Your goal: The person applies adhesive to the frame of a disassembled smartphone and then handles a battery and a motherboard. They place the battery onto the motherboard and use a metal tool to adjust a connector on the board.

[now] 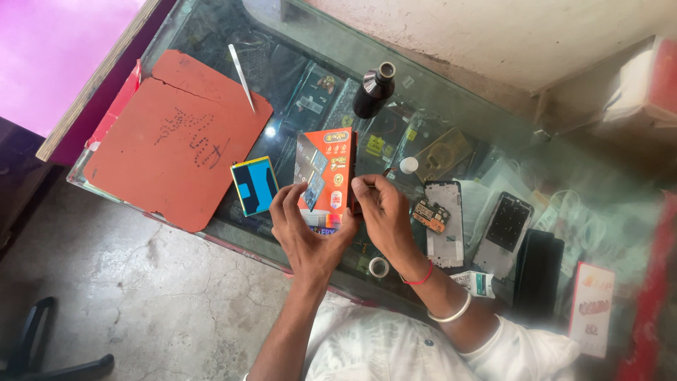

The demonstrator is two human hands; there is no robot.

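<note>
Open glass beyond orange box (326, 176), dark bottle (372, 90) behind, phone frames (446, 222) crowding right

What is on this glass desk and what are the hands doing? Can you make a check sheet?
Surface: glass counter top, items visible beneath.
Job's things: orange box, upright between both hands.
Clutter: red mat, tweezers, dark bottle, small screen panel, two phone frames, circuit board, tape roll.
Hands: left hand and right hand hold the box.
Cables: white cords under the glass.
Surroundings: concrete floor, plastered wall.
</note>
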